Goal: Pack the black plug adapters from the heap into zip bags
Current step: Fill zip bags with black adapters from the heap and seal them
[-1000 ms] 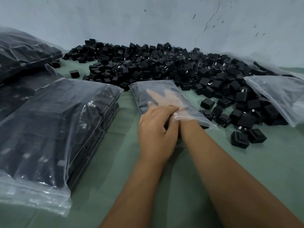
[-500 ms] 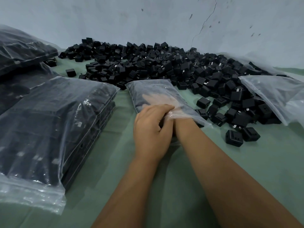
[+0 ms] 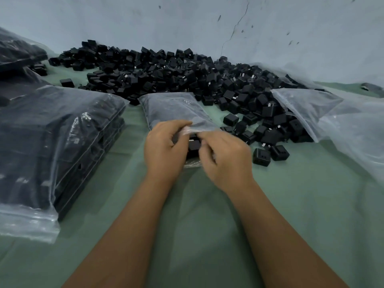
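Both hands at the zip bag's mouth
Left hand pinches the bag lip; right hand, fingers curled, grips its near edge beside the heap

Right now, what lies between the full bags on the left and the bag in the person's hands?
Head view: only bare green cloth between the full bags and the held bag.

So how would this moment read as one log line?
stage: bagging | left hand: holds clear plastic zip bag mouth | right hand: at mouth
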`<state>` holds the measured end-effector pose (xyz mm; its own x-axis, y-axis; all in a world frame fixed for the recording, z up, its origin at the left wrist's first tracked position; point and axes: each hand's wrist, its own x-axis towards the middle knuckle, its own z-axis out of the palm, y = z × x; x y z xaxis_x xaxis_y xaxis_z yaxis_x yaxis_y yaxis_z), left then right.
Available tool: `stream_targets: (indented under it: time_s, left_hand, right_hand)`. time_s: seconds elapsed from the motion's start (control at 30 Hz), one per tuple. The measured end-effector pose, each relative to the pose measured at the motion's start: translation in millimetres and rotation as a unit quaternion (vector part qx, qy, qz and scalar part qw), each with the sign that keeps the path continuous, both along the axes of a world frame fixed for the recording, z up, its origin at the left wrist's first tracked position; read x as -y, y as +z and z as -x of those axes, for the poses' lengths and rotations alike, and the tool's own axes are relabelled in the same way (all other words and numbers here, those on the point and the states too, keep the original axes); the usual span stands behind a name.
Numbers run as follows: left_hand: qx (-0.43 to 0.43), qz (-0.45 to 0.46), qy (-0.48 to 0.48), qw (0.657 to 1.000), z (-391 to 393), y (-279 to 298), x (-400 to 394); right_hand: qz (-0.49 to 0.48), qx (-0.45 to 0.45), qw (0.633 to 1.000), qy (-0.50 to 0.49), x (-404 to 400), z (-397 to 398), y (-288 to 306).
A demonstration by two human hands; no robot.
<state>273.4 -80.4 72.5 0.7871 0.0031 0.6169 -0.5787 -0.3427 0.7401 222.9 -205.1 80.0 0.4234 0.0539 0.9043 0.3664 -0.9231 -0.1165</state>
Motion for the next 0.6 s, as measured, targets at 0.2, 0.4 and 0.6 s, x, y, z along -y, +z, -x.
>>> stream_targets:
  time_s: [0.2,0.4,0.6]
  left_hand:
    - [-0.107,0.013,-0.031,0.994,-0.3,-5.1,-3.4]
    - [-0.121,-0.007,-0.03,0.992,-3.2,-4.2,-2.6]
    - [-0.118,-0.007,-0.036,0.992,-4.1,-5.9,-3.2]
  right_hand:
    - [-0.141,-0.17,0.93,-0.295,43.9,9.0,-4.8]
    - [-0.139,-0.358,0.89,-0.247,57.0,2.1,-15.8]
    - [-0.115,-0.329,0.9,-0.262,47.1,-1.8,-19.4]
